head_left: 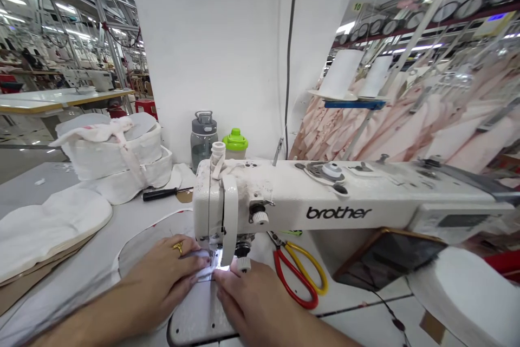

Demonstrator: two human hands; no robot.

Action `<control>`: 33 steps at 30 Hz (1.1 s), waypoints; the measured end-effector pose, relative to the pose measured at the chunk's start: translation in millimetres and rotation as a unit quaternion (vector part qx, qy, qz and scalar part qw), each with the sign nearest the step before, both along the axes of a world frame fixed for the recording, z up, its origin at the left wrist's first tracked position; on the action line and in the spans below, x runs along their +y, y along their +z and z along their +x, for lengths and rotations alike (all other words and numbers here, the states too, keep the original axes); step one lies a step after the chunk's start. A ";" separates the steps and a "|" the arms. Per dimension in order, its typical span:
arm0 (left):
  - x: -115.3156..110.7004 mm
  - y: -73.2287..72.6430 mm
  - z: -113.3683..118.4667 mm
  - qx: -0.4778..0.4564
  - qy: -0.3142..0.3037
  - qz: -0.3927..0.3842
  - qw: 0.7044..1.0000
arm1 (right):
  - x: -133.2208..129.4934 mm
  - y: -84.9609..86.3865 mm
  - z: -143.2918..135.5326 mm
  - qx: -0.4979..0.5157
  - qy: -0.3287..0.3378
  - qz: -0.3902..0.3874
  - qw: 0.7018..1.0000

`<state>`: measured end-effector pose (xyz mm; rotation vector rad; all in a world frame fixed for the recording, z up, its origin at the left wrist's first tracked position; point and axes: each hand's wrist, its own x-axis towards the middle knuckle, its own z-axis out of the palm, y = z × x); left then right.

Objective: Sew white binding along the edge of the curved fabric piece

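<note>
Lower centre, my left hand rests on cloth beside my right hand, at the machine. I can't tell whether either pinches it.

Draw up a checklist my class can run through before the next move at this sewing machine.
1. Light on at the sewing machine's stitching area: ok, brightly lit.
2. Left hand on the white-edged fabric: ok.
3. Fingers well clear of the stitching point: not ok; those of both left and right hand look close.
4. Scissors off the fabric: ok, lying to its right.
5. Black-handled tool away from both hands: ok.
6. Needle threaded: cannot tell, too small.
</note>
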<state>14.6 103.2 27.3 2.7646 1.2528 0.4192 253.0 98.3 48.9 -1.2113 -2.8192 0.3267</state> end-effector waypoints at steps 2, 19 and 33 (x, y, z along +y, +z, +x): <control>-0.9 3.3 -2.4 0.002 -0.012 -0.006 1.000 | 0.9 -0.4 0.9 0.017 0.007 0.003 1.000; -23.1 2.8 24.4 0.049 0.098 -0.037 0.993 | 0.8 -6.9 -4.4 -0.014 -0.006 -0.001 1.000; -16.7 13.7 2.7 0.053 0.027 -0.047 0.997 | 2.6 -3.1 1.2 0.000 0.026 0.014 1.000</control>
